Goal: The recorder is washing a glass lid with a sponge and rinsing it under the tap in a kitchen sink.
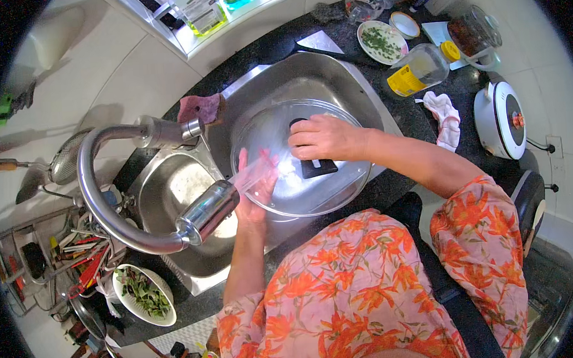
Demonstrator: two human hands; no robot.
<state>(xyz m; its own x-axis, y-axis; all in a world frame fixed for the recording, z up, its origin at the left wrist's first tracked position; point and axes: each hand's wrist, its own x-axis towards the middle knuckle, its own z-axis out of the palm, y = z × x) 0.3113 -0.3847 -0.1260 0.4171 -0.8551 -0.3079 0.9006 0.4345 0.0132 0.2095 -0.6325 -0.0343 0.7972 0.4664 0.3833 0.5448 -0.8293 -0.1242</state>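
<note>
A large round glass lid (312, 192) with a metal rim is held over the right basin of a steel sink (305, 82). My right hand (326, 138) grips the black handle (319, 168) at its middle. Beneath the lid's left side, my left hand (257, 183) supports it, its fingers seen partly through the glass. Water runs from the steel faucet (210, 212) onto the lid near my left hand. The faucet's curved neck arches over the left basin (183, 180). A pink sponge (200, 109) lies at the sink's back edge.
On the dark counter to the right are a plate of chopped greens (381, 42), a yellow-capped bottle (420, 70), a crumpled cloth (441, 120) and a white cooker (499, 120). At the lower left stand a bowl of leaves (144, 296) and a utensil rack (50, 262).
</note>
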